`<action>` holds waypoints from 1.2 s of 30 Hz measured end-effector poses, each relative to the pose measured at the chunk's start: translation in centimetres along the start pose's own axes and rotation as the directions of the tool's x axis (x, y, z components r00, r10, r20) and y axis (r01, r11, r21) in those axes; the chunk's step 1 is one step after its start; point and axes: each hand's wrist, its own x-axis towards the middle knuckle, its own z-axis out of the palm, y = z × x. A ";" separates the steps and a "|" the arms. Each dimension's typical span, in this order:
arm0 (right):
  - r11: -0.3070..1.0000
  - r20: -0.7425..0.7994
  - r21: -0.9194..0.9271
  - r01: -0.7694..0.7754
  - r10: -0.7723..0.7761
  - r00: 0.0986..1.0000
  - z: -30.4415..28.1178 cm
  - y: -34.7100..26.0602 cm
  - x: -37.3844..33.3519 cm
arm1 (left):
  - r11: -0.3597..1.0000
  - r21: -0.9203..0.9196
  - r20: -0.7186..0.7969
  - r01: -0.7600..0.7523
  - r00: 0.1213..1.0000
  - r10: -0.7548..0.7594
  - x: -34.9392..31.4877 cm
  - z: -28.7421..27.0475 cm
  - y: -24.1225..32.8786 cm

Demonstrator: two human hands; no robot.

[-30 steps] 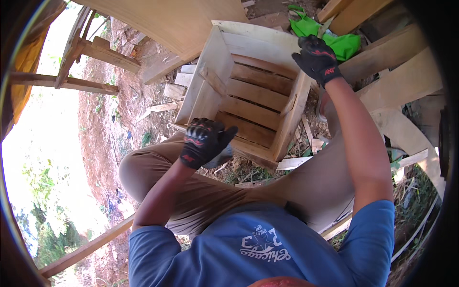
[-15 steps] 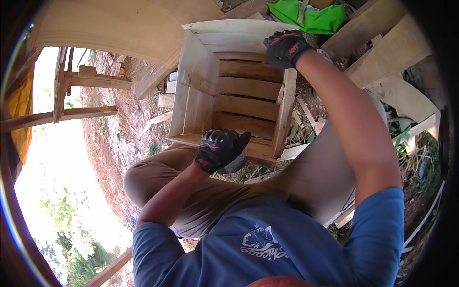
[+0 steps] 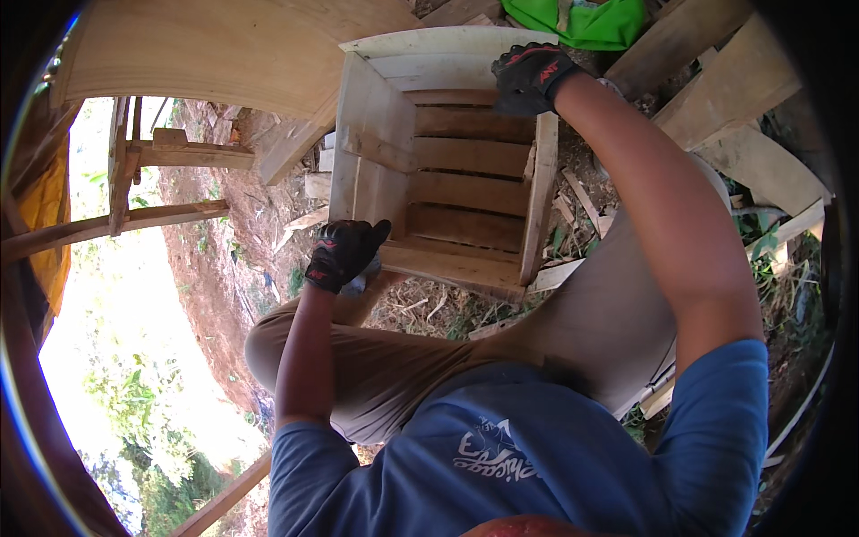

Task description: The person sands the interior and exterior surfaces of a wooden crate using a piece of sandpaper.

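A slatted wooden crate [image 3: 540, 206] stands in front of me, with its inside facing up and gaps between its bottom boards. My gloved right hand [image 3: 534, 82] is closed over its far right corner, fingers curled at the rim. At the near left corner is my gloved left hand [image 3: 344, 253], closed on the edge with its thumb pointing inward along the near board. Both gloves are black with red marks. The fingertips of both hands are hidden.
A wide wooden board [image 3: 206, 54] spans the far left. Planks [image 3: 729, 89] lean at the far right beside a green bag [image 3: 582, 25]. Wood scraps [image 3: 582, 192] litter the ground right of the crate. My bent legs [image 3: 599, 313] flank its near side. A wooden frame [image 3: 170, 154] stands left.
My left hand has moved left along the crate's near edge to its corner. My left knee has shifted, uncovering more ground near the crate. My right hand keeps its place on the rim.
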 end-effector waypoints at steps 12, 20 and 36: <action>1.000 0.063 0.019 0.019 -0.020 0.998 -1.2 0.0 -0.1 | 0.953 0.198 -0.256 -0.231 0.926 0.278 -0.1 1.7 6.4; 0.992 0.093 0.106 -0.063 0.053 0.994 -1.4 -0.4 0.7 | 0.988 -0.057 -0.389 -0.146 0.914 0.112 1.6 1.1 10.8; 0.988 0.180 0.130 -0.088 0.064 0.982 -2.3 -1.1 1.2 | 0.936 -0.055 -0.547 -0.346 0.795 0.262 3.1 0.7 22.2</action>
